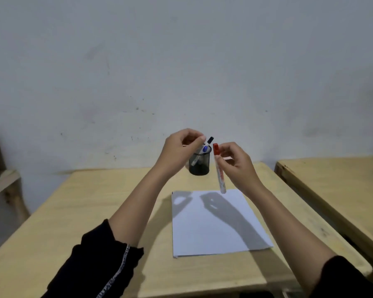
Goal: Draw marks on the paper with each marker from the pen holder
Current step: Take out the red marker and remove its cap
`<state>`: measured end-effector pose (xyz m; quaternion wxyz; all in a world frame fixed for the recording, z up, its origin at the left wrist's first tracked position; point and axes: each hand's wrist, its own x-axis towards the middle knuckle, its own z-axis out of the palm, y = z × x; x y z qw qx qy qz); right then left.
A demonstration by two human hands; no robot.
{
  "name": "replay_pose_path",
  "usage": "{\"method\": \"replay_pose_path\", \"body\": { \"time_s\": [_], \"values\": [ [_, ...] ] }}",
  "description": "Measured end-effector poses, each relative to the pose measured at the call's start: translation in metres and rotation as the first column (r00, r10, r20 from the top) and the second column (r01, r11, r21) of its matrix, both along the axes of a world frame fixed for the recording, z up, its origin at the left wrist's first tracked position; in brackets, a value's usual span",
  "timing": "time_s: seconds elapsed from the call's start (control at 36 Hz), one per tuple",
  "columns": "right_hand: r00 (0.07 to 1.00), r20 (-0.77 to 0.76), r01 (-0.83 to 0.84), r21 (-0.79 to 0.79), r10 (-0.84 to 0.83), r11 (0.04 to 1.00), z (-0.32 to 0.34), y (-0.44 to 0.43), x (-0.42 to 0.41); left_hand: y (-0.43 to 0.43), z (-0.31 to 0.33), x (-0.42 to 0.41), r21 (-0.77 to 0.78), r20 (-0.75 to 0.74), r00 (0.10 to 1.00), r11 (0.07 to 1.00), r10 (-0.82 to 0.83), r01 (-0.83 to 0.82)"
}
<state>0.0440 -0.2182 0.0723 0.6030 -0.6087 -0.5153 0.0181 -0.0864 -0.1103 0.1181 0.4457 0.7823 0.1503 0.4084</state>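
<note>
My right hand (235, 166) holds a red-capped marker (219, 168) upright above the far edge of the white paper (213, 231), cap end up. My left hand (181, 149) hovers just left of it with its fingers curled together and nothing visible in them. Behind the hands stands the black mesh pen holder (199, 167) on the wooden table (95, 211). A blue-capped marker (205, 149) and a black-capped marker (210, 139) stick out of its top. The paper shows no marks, only the shadows of my arms.
A second wooden table (332, 186) stands close on the right with a narrow gap between. A low wooden shelf (2, 183) with a grey object sits at the far left. A pale wall rises right behind the table.
</note>
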Motion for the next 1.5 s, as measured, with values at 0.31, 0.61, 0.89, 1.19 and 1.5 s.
{"method": "replay_pose_path", "body": {
  "time_s": [0.31,0.61,0.89,1.19,1.5],
  "values": [
    [0.974,0.206,-0.064,-0.13,0.09,0.989,-0.016,-0.016,-0.024,-0.025,-0.025,-0.024,0.086,-0.2,0.98,0.996,0.021,-0.004],
    [0.996,0.026,-0.084,-0.166,0.089,0.983,-0.019,-0.012,-0.026,-0.014,-0.025,-0.036,0.143,-0.072,0.982,0.976,0.174,-0.163],
    [0.89,-0.435,-0.099,0.111,0.138,0.989,-0.037,-0.002,-0.021,0.006,-0.056,-0.048,-0.14,0.085,0.974,0.971,0.208,-0.195],
    [0.454,-0.804,-0.176,0.342,0.384,0.923,-0.043,0.039,-0.051,0.014,-0.077,-0.035,-0.23,0.056,0.995,0.97,0.086,-0.071],
    [0.472,-0.802,-0.219,0.297,0.367,0.93,-0.045,0.061,-0.048,0.037,-0.083,-0.043,-0.072,-0.012,0.997,0.994,0.081,-0.082]
  ]
}}
